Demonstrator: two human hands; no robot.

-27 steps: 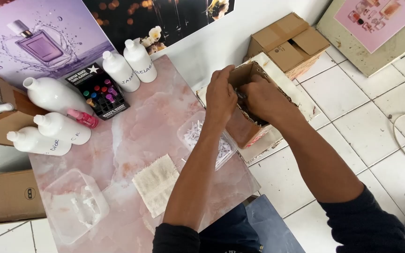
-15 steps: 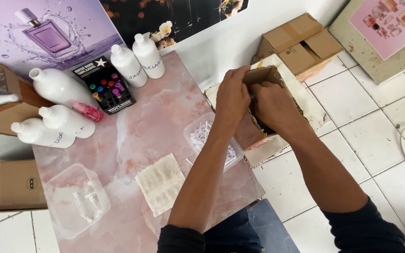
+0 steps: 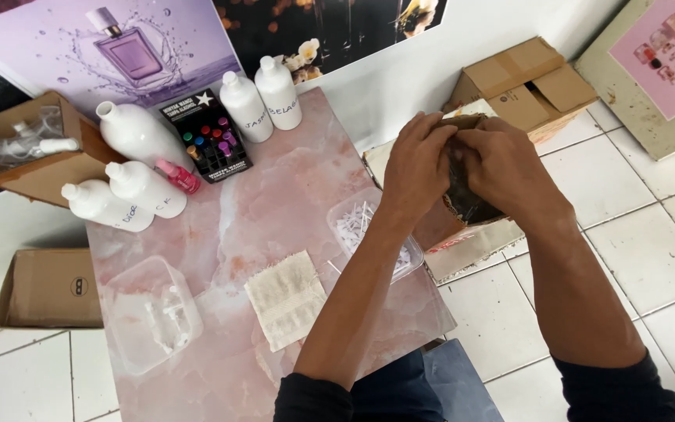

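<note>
Off the bench's (image 3: 275, 203) right edge, both hands grip a dark wrapper (image 3: 466, 195) over an open box (image 3: 462, 234) on the floor. Left hand (image 3: 419, 168) pinches its top-left edge; right hand (image 3: 505, 168) clasps the right side, fingers meeting above.

A pink marbled counter (image 3: 275, 203) is shown. On it are set five white bottles (image 3: 138, 133), a small pink bottle (image 3: 177, 176), a black card of coloured vials (image 3: 208, 144), a beige cloth (image 3: 287, 297) and two clear plastic tubs (image 3: 150, 312). Beside it, on the white tiled floor (image 3: 634, 227), cardboard boxes (image 3: 525, 78) are placed.
</note>
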